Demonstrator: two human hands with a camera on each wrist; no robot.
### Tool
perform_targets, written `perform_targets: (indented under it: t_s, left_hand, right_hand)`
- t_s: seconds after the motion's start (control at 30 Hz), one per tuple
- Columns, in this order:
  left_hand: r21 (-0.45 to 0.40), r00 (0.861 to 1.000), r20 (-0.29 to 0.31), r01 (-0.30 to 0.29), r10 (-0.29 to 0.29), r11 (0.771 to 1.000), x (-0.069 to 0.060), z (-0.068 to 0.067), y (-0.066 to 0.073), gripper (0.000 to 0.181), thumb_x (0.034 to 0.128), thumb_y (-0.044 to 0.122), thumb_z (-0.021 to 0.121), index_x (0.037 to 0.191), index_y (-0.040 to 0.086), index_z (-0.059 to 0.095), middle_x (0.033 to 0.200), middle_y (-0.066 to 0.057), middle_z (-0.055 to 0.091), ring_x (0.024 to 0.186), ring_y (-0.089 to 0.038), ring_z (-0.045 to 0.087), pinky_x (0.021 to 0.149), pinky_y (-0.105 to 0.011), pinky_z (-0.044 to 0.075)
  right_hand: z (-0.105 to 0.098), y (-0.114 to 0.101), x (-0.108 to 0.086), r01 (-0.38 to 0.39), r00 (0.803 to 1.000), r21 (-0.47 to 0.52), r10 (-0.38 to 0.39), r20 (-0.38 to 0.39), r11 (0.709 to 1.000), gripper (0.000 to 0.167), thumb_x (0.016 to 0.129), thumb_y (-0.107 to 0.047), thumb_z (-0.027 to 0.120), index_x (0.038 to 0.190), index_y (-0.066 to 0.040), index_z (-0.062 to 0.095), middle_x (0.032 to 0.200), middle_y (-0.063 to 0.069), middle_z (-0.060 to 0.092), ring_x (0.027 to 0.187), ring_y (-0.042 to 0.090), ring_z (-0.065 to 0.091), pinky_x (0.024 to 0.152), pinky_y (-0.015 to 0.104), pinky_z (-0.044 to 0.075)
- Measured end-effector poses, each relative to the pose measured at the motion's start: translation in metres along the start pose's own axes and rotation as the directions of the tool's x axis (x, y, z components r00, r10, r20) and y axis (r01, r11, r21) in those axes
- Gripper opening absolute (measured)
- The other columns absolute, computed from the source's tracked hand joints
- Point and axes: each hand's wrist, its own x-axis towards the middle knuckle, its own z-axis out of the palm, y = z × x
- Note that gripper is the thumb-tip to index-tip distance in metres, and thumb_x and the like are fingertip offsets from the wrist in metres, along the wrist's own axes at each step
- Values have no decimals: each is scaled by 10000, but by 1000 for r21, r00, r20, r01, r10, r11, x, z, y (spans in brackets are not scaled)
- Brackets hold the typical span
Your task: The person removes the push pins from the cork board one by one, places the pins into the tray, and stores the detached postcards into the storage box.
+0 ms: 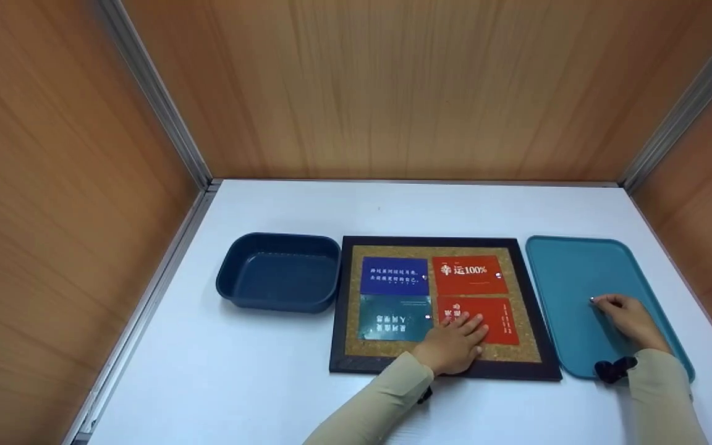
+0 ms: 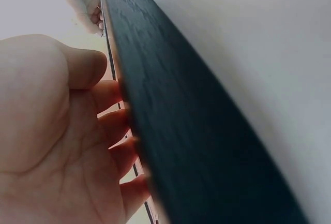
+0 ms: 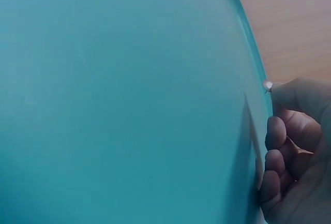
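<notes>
Apparently to steady board (image 1: 430, 241) beneath, left hand (image 1: 452, 349) lies, fingers spread, on nearer red card (image 1: 495, 318); right hand (image 1: 631, 318) pinches tiny shiny piece (image 3: 268, 85), tray (image 1: 566, 278) below.

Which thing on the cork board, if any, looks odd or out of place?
The teal card looks odd: its lettering seems turned differently from that on the blue card just above it in the head view, which reads upright. Nothing looks spilled or damaged.

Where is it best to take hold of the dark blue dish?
Probably by its rim at the left end, coming from above: the dish stands open side up, its left wall is free, while the board crowds its right.
</notes>
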Motion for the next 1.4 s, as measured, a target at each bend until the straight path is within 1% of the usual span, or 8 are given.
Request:
perform_targets:
  t_s: [0.1, 0.27, 0.43, 0.5, 0.7, 0.93, 1.17, 1.4]
  left_hand:
    - [5, 1000, 4, -3, 3, 1000, 0, 0, 0, 492, 1043, 436, 249, 1525, 369, 173, 1597, 176, 119, 1483, -63, 127, 1205, -266, 195]
    - [10, 1000, 1, -5, 5, 1000, 0, 0, 0, 491, 1045, 435, 240, 1526, 367, 169, 1598, 168, 113, 1484, -70, 128, 1204, -274, 200]
    - [10, 1000, 1, 2, -2, 1000, 0, 1, -1, 493, 1045, 443, 228, 1527, 368, 158, 1599, 168, 101, 1484, -69, 120, 1206, -277, 195]
    - [10, 1000, 0, 3, -3, 1000, 0, 1, 0, 495, 1044, 450, 227, 1526, 370, 156, 1598, 171, 100, 1484, -66, 120, 1206, -273, 192]
    - [22, 1000, -7, -10, 10, 1000, -1, 0, 0, 505, 1039, 443, 253, 1530, 355, 171, 1599, 165, 130, 1484, -73, 140, 1207, -276, 192]
    - [17, 1000, -7, -12, 12, 1000, -2, 0, 0, 500, 1042, 438, 244, 1530, 356, 174, 1601, 164, 128, 1484, -72, 139, 1207, -279, 196]
    - [18, 1000, -6, -6, 7, 1000, -2, 0, 0, 501, 1041, 445, 243, 1530, 360, 173, 1599, 167, 125, 1483, -68, 134, 1204, -272, 199]
    - [10, 1000, -17, -9, 9, 1000, -3, -2, 0, 500, 1041, 440, 251, 1529, 353, 190, 1599, 159, 142, 1482, -74, 150, 1202, -280, 212]
  right_hand:
    - [1, 0, 0, 11, 1000, -9, -11, -16, 1000, 630, 1007, -438, 406, 1238, 138, 511, 1151, 215, 534, 935, 224, 451, 741, 307, 388]
    - [2, 0, 0, 0, 1000, -3, 0, -12, 1000, 646, 1002, -452, 406, 1231, 144, 504, 1180, 250, 524, 970, 260, 458, 767, 330, 403]
    - [3, -2, 1, -7, 1000, -3, 7, -13, 1000, 618, 1004, -448, 404, 1192, 129, 523, 1098, 187, 540, 938, 254, 458, 729, 306, 400]
    - [3, -1, 1, -7, 1000, -1, 6, -17, 1000, 616, 1008, -437, 402, 1202, 136, 517, 1111, 209, 540, 938, 254, 458, 729, 302, 403]
    - [4, 2, 1, 9, 999, -8, -10, -38, 1000, 621, 1013, -400, 414, 1243, 172, 486, 1270, 356, 469, 1028, 290, 470, 805, 339, 426]
    - [4, 3, 1, 4, 999, -8, -4, -48, 1000, 601, 1013, -392, 422, 1214, 169, 503, 1233, 335, 494, 980, 261, 480, 759, 298, 416]
    - [4, 2, 0, -4, 999, 1, 4, -42, 1000, 592, 1009, -394, 426, 1197, 162, 501, 1235, 348, 484, 1000, 293, 483, 764, 321, 417]
    - [5, 4, 0, 7, 998, -11, -8, -69, 1000, 572, 1002, -379, 445, 1171, 163, 513, 1218, 358, 494, 996, 301, 497, 763, 318, 421]
